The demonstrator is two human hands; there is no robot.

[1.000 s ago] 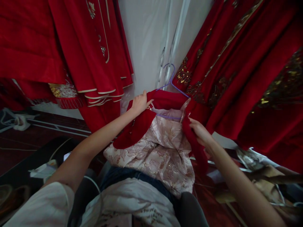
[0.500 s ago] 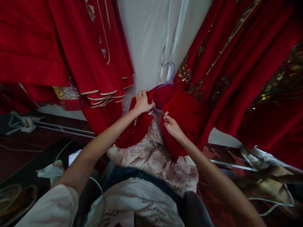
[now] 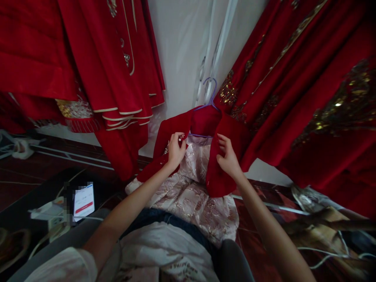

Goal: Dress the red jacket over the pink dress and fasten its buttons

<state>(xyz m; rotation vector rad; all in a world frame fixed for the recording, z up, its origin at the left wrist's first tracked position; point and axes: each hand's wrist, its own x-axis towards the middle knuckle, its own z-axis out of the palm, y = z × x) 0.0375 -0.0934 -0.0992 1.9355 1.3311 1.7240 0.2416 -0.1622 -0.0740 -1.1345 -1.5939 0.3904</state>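
The left grip (image 3: 176, 150) and right grip (image 3: 229, 158) have slid down the red jacket (image 3: 172, 127), each closed on a front edge. The jacket is on its hanger (image 3: 210, 91) over the lap, with gowns (image 3: 117, 78) crowding both sides.

Garment workroom or dress-hire stockroom, by the look. Red robes with cream piping (image 3: 117, 78) hang thick on the left. Red gowns with gold embroidery (image 3: 293, 78) hang on the right. White plastic garment covers (image 3: 211, 47) hang between the two groups. A red jacket (image 3: 226, 133) over a pale brocade dress (image 3: 194, 196) sits on a purple wire hanger (image 3: 209, 88). The dark floor (image 3: 29, 168) carries loose cables (image 3: 17, 147), a white power strip (image 3: 47, 209) and a lit phone (image 3: 84, 199).
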